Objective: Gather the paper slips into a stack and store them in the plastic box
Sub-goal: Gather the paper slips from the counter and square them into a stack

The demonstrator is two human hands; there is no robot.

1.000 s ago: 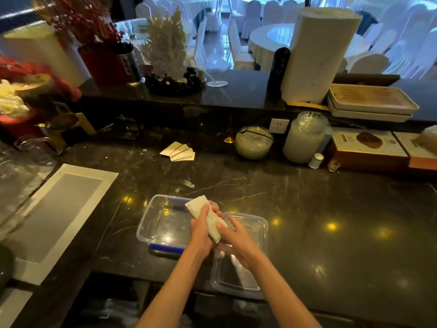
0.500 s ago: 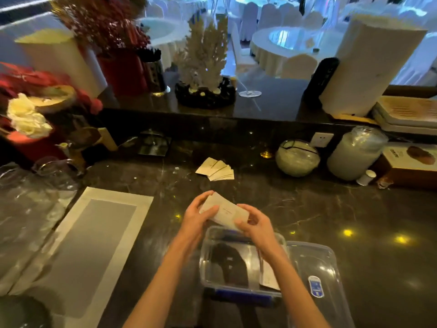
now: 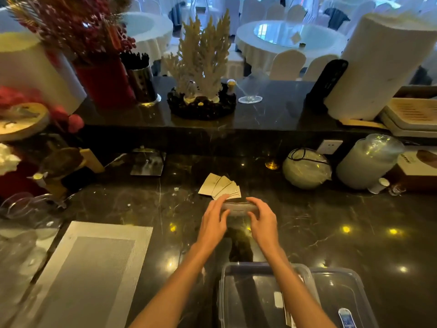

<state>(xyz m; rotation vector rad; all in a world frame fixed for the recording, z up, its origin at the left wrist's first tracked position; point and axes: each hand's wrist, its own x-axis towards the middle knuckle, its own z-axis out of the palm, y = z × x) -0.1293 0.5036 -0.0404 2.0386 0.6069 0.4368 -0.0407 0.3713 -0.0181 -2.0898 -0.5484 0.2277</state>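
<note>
My left hand (image 3: 212, 218) and my right hand (image 3: 262, 218) hold a stack of pale paper slips (image 3: 238, 208) between them, edge-on, low over the dark marble counter. Just beyond the stack, several more slips (image 3: 218, 185) lie fanned out on the counter. The clear plastic box (image 3: 227, 292) stands open near the front edge, under my right forearm, with a slip or label visible inside. Its clear lid (image 3: 343, 297) lies right of it.
A grey placemat (image 3: 89, 268) lies at the left. Behind the fanned slips runs a raised black ledge with a coral ornament (image 3: 203, 67), red vase (image 3: 104, 79) and stemmed glass (image 3: 250, 91). A round bowl (image 3: 306, 169) and a glass jar (image 3: 366, 162) stand right.
Both hands have carried the stack away from above the plastic box and forward, to just short of the fanned slips. The view has shifted forward with them.
</note>
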